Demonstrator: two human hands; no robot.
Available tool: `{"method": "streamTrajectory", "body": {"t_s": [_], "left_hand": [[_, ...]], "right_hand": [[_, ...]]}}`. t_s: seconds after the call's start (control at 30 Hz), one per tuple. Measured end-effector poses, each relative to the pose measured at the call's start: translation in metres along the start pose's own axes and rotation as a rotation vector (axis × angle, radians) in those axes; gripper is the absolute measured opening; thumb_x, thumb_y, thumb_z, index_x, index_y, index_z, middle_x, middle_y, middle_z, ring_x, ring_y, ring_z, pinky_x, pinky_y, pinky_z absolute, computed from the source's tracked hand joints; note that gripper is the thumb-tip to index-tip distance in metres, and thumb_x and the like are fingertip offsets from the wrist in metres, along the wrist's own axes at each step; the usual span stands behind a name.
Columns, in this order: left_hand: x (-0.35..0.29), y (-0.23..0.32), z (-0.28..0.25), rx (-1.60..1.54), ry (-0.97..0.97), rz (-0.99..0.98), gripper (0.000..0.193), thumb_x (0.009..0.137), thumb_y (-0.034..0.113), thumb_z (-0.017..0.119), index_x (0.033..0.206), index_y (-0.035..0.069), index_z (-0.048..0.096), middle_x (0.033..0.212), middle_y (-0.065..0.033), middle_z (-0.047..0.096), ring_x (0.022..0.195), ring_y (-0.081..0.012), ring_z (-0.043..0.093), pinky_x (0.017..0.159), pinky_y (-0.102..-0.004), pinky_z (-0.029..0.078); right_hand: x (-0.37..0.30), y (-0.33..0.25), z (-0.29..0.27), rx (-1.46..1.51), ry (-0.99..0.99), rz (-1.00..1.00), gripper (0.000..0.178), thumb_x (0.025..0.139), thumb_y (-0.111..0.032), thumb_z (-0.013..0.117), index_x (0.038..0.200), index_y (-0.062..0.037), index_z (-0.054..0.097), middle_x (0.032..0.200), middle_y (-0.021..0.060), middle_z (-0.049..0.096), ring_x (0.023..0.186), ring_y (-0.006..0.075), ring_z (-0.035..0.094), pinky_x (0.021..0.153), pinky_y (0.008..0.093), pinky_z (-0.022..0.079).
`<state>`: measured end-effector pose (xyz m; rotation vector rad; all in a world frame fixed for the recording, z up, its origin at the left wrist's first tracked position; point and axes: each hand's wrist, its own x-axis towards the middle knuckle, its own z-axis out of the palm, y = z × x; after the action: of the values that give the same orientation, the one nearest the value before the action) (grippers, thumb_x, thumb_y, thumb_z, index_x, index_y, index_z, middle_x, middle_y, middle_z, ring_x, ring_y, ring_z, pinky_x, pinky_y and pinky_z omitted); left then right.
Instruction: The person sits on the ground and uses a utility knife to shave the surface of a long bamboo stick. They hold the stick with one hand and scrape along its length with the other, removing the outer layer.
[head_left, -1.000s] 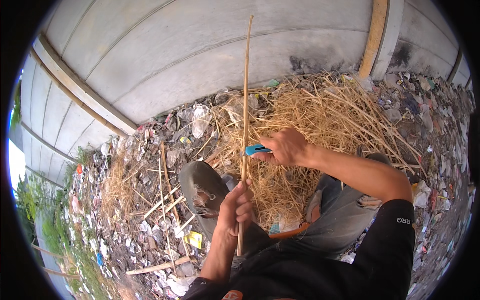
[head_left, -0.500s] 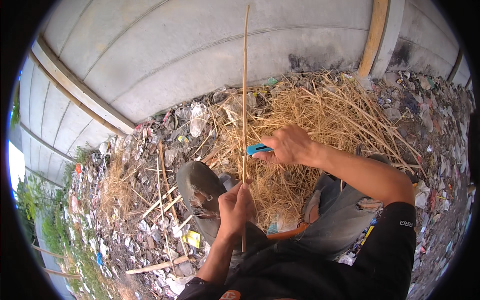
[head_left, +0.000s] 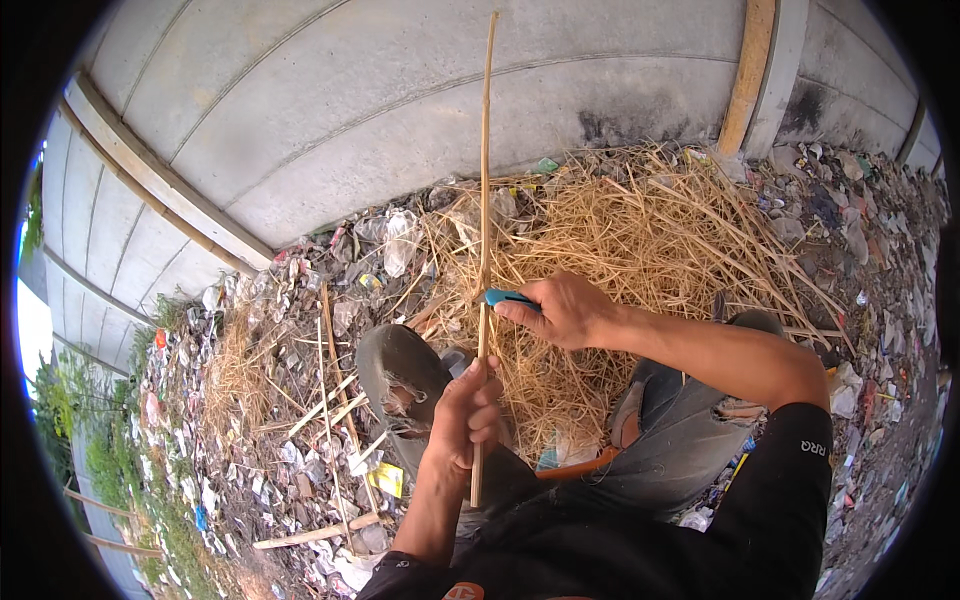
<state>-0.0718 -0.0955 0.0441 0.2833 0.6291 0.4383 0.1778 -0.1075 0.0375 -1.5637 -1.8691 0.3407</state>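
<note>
A long, thin bamboo strip (head_left: 486,170) runs nearly straight away from me between my knees, its far tip in front of the grey wall. My left hand (head_left: 467,410) is closed around its lower part, with a short end showing below the fist. In my right hand (head_left: 565,312) is a blue-handled utility knife (head_left: 512,299), gripped with the fingers wrapped round it. The knife's front end meets the strip a little above my left hand; the blade itself is too small to make out.
Beyond my knees lies a heap of straw-coloured shavings (head_left: 640,240). Litter (head_left: 260,470) covers the ground around me, with several loose bamboo sticks (head_left: 315,534) on the left. A concrete panel wall (head_left: 400,120) with a wooden post (head_left: 748,75) stands in front. Green plants (head_left: 110,450) grow far left.
The knife has shifted slightly left and my right hand a little lower. My left hand has turned, its fingers now showing wrapped round the strip, and the strip's lower part has swung slightly left.
</note>
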Motion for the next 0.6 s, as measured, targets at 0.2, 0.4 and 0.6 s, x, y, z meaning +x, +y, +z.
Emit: {"method": "streamTrajectory", "body": {"t_s": [0.2,0.4,0.6], "left_hand": [[-0.005,-0.014,0.003,0.664,0.1,0.349,0.032,0.107,0.026,0.053,0.123,-0.001,0.059,0.065,0.0082,0.037,0.047,-0.0025,0.03,0.039,-0.0209,0.024],[-0.005,-0.014,0.002,0.595,0.081,0.307,0.033,0.107,0.029,0.054,0.123,0.0,0.059,0.065,0.0074,0.037,0.046,-0.0031,0.03,0.039,-0.0213,0.022],[-0.035,-0.025,0.001,0.433,-0.058,0.059,0.029,0.108,0.031,0.05,0.122,0.006,0.059,0.066,0.0071,0.031,0.043,-0.0009,0.023,0.036,-0.0194,0.016]], "right_hand": [[-0.001,0.002,-0.016,-0.345,-0.012,-0.121,0.074,0.098,-0.072,0.04,0.066,-0.0088,0.061,0.043,0.0065,0.049,0.037,0.0237,0.054,0.039,0.0398,0.044],[0.015,0.024,-0.021,-0.334,0.022,-0.021,0.077,0.098,-0.074,0.036,0.061,-0.0104,0.059,0.041,0.0011,0.044,0.035,0.0168,0.048,0.035,0.0356,0.039],[0.038,0.061,-0.088,-0.031,0.31,0.348,0.074,0.102,-0.067,0.037,0.053,-0.0132,0.051,0.043,-0.0033,0.04,0.036,0.0117,0.038,0.036,0.0361,0.03]]}}
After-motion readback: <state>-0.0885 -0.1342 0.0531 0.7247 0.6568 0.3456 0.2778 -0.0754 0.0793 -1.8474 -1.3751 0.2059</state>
